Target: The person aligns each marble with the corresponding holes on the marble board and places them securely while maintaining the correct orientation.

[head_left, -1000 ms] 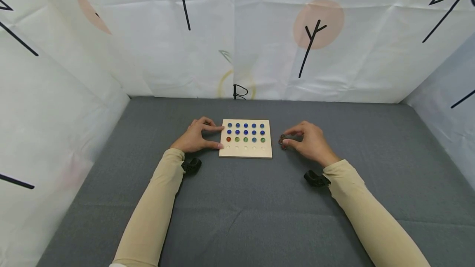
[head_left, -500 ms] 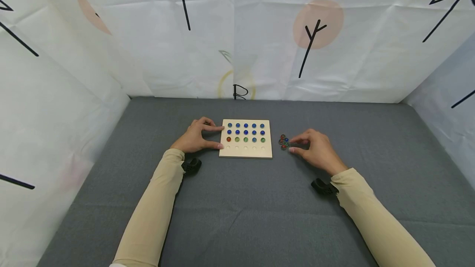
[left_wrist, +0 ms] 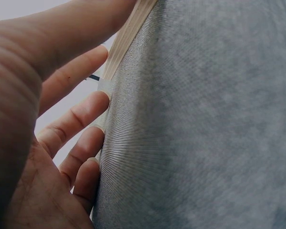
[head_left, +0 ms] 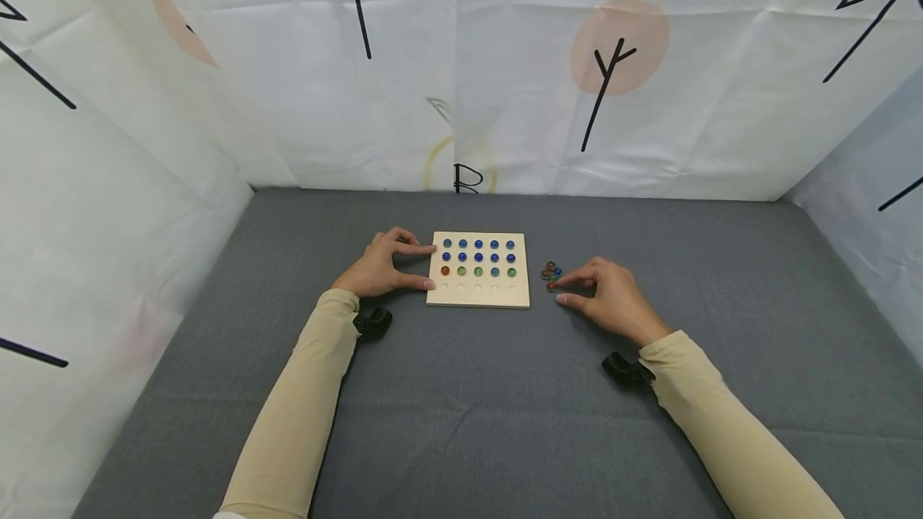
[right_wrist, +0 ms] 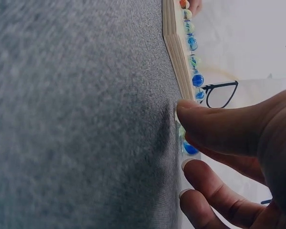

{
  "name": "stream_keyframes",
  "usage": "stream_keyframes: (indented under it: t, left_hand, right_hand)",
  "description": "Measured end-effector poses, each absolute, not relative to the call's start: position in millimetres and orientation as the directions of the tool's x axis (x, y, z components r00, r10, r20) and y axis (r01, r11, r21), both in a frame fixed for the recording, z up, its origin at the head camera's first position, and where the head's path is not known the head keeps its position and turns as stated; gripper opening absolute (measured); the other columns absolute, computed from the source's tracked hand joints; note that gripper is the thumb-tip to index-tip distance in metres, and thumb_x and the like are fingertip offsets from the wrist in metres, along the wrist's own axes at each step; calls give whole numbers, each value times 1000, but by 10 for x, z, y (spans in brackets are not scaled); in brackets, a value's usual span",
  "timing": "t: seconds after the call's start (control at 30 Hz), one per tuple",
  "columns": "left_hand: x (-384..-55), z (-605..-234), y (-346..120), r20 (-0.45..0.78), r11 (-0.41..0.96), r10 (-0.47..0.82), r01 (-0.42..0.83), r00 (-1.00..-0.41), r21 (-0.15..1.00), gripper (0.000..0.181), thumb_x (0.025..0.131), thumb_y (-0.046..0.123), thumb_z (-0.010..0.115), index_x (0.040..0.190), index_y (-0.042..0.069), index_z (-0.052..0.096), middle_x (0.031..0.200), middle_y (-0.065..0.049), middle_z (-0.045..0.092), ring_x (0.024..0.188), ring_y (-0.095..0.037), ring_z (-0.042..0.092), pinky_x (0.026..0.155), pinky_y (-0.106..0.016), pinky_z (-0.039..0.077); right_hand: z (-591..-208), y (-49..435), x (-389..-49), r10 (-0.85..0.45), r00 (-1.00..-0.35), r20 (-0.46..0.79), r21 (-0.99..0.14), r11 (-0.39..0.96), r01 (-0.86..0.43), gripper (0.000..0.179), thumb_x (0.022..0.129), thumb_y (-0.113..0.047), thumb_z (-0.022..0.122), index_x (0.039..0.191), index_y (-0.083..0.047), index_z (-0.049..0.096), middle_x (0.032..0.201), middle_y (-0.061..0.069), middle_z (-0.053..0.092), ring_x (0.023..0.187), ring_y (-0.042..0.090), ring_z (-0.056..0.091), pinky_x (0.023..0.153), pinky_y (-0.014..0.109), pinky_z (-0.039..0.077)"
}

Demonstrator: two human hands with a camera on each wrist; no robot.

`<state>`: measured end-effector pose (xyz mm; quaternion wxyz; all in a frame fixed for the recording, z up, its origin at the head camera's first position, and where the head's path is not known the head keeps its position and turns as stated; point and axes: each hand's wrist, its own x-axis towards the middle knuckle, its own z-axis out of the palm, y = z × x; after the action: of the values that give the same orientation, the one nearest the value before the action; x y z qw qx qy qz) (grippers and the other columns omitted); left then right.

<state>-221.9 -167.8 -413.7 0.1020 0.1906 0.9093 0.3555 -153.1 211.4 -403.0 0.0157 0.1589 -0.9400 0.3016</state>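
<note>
A light wooden board (head_left: 478, 299) lies flat on the table, with rows of glass marbles set in its hollows. The two far rows are blue; the third holds an orange marble (head_left: 445, 271), green ones and a blue one; bare hollows show in the nearest row. My left hand (head_left: 385, 264) touches the board's left edge with thumb and index finger extended. To the right of the board lies a cluster of loose marbles (head_left: 551, 266). My right hand (head_left: 602, 295) is beside it, thumb and index fingertips apart. In the right wrist view, the thumb partly hides the marbles, including a blue one (right_wrist: 190, 148).
Grey cloth (head_left: 461, 407) covers the table. A white printed sheet (head_left: 505, 102) hangs behind and at both sides. Black devices sit at the left wrist (head_left: 372, 323) and right wrist (head_left: 629, 368).
My right hand drew back right from the loose marbles, uncovering more of the cluster, then came slightly left towards it again. The left hand and the board stay in place.
</note>
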Motion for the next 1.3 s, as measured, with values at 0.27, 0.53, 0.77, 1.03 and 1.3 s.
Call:
stream_keyframes:
  t: [0.27, 0.53, 0.77, 1.03, 1.3]
  left_hand:
    - [-2221, -4148, -1687, -43, 666, 420, 275, -906, 693, 66, 78, 35, 91, 138, 19, 67, 135, -9, 48, 125, -34, 36, 106, -63, 31]
    - [-2214, -4142, -1680, -48, 675, 416, 273, -908, 686, 67, 78, 35, 91, 138, 20, 66, 135, -9, 47, 125, -33, 36, 106, -62, 31]
    - [-2217, -4146, -1681, -42, 676, 422, 284, -906, 680, 66, 78, 35, 91, 138, 19, 66, 135, -10, 48, 125, -33, 37, 107, -62, 31]
    - [-2219, -4133, -1671, -42, 681, 417, 281, -908, 677, 66, 78, 35, 91, 137, 20, 67, 135, -9, 48, 124, -32, 37, 107, -61, 31]
    - [-2216, -4141, -1676, -51, 688, 410, 272, -911, 673, 67, 78, 36, 91, 138, 21, 67, 135, -8, 48, 125, -32, 37, 107, -61, 32]
  right_hand:
    - [-4035, 2080, -1569, -291, -950, 109, -568, 766, -300, 21, 86, -17, 84, 104, -7, 81, 96, 9, 65, 88, 27, 59, 77, 48, 48]
    - [-4041, 2037, -1607, -285, -953, 99, -575, 766, -289, 21, 86, -17, 84, 104, -7, 81, 97, 10, 66, 89, 28, 58, 80, 48, 46]
    - [-4044, 2015, -1640, -292, -952, 96, -569, 768, -293, 21, 87, -18, 84, 105, -7, 81, 95, 8, 64, 89, 29, 58, 81, 49, 44]
    - [-4053, 2021, -1649, -295, -950, 104, -580, 758, -299, 19, 87, -16, 83, 103, -7, 81, 94, 8, 64, 89, 29, 58, 82, 50, 43]
    - [-4036, 2009, -1625, -309, -945, 110, -573, 757, -314, 17, 87, -14, 83, 101, -7, 81, 93, 8, 64, 88, 29, 58, 85, 53, 40]
